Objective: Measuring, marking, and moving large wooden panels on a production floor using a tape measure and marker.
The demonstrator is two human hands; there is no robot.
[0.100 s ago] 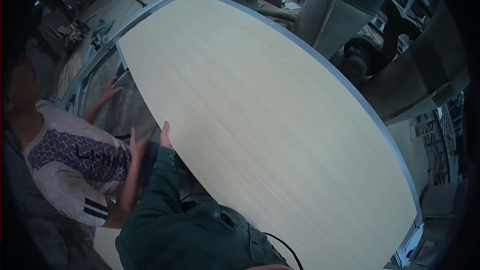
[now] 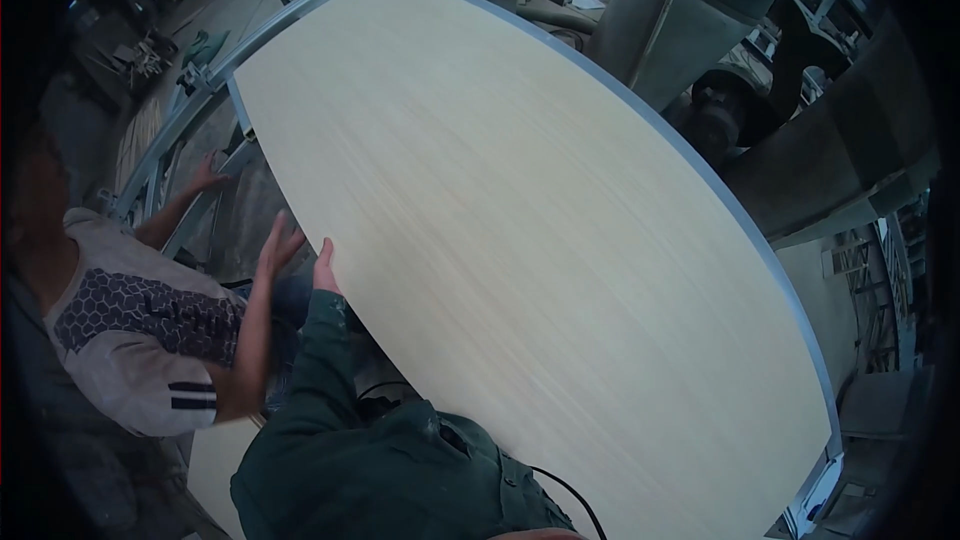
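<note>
A large pale wood-grain panel (image 2: pixel 540 220) lies flat across the middle of the view. At its left edge my left hand (image 2: pixel 326 270), in a dark green sleeve, grips the board. The thumb side shows at the edge, and the fingers underneath are hidden. My right hand is not in view. Left of me stands a co-worker in a grey patterned shirt (image 2: pixel 165 315). One of the co-worker's hands (image 2: pixel 280 245) is raised beside the panel edge, close to my left hand. The other hand (image 2: pixel 208 175) is near a metal frame rail.
A metal rail (image 2: pixel 300 10) runs along the far left end, and a grey-blue edge (image 2: pixel 735 210) borders the panel's far side. Thick duct pipes (image 2: pixel 830 175) stand at the right. Another pale board (image 2: pixel 220 470) lies low at the left. A black cable (image 2: pixel 575 495) hangs beside my jacket.
The co-worker's nearer hand has risen toward the panel edge, and the other arm has shifted slightly left. My left hand keeps its hold at the edge.
</note>
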